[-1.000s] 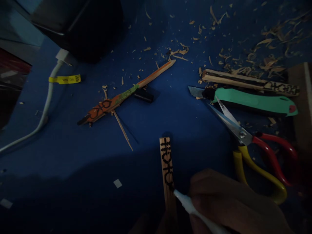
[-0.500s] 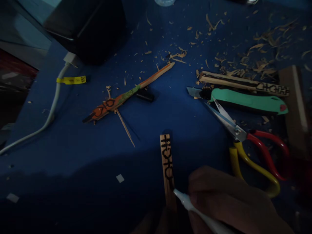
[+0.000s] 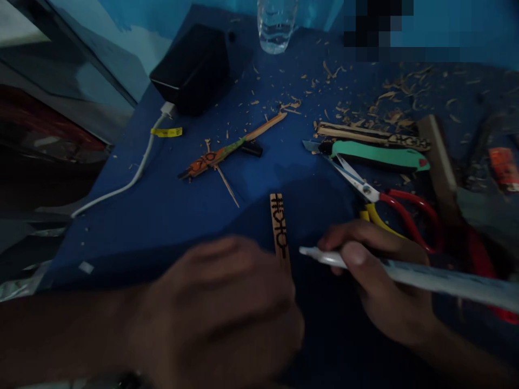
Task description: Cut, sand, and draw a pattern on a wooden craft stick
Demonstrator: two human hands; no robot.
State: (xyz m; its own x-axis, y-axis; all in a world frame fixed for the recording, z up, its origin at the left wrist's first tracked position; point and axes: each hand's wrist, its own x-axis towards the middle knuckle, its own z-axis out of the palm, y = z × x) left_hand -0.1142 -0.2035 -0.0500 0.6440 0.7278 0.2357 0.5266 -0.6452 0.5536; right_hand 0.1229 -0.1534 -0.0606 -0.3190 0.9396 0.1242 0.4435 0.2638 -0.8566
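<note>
Head view: right hand (image 3: 381,281) fingers clamped on white marker (image 3: 405,273), tip pointing left, just right of wooden stick (image 3: 279,227). Stick on blue table (image 3: 170,210), long axis running away from person. Left hand (image 3: 227,308) covers stick's near end, blurred, grip cannot tell.

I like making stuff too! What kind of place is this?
Probably a home craft table: wood shavings litter the blue tabletop, scissors lie ready, and the right hand holds a marker beside a lettered wooden stick.

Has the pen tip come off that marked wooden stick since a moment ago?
Yes. The pen tip now sits just right of the marked stick, off the wood, where earlier it touched the stick's black markings.
</note>
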